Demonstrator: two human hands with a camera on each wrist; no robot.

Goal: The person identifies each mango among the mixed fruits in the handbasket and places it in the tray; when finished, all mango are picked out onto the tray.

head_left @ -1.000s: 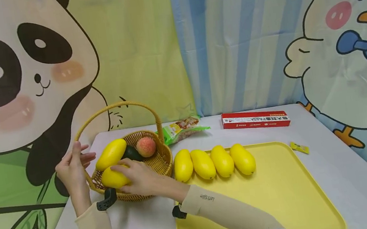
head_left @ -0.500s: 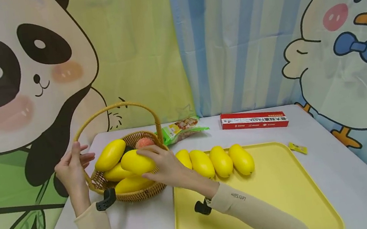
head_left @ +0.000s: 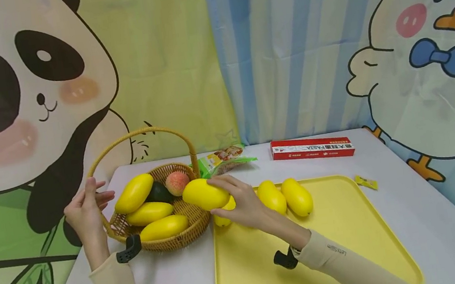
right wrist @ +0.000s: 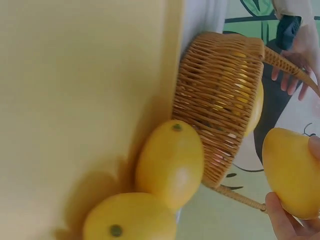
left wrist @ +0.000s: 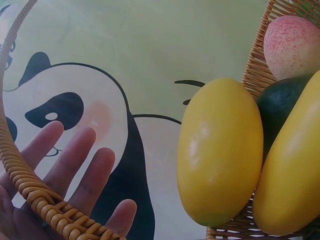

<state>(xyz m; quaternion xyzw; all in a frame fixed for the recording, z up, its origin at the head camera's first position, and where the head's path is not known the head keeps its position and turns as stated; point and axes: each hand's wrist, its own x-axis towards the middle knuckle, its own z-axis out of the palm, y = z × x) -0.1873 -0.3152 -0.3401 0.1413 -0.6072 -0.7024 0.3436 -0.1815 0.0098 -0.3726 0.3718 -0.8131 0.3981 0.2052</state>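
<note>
My right hand (head_left: 246, 202) pinches a yellow mango (head_left: 202, 194) between thumb and fingers, held up over the right rim of the wicker basket (head_left: 194, 216). In the right wrist view the held mango (right wrist: 289, 172) shows at the right edge. Inside the basket lie three more mangoes, among them one at the front (head_left: 164, 227), plus a pink peach (head_left: 177, 183) and a dark green fruit (head_left: 158, 193). My left hand (head_left: 87, 213) is at the basket's left side, fingers straight; in the left wrist view they extend behind the handle (left wrist: 37, 197).
A yellow tray (head_left: 311, 255) bears a row of mangoes along its far edge, such as one (head_left: 297, 197) at the row's right; my right hand partly hides the row. Behind are a green snack bag (head_left: 223, 159) and a red pasta box (head_left: 312, 148). A small yellow packet (head_left: 366, 182) lies right of the tray.
My right hand has lifted a mango out of the basket and carried it rightward to the basket's rim by the tray. My left hand has stayed by the handle.
</note>
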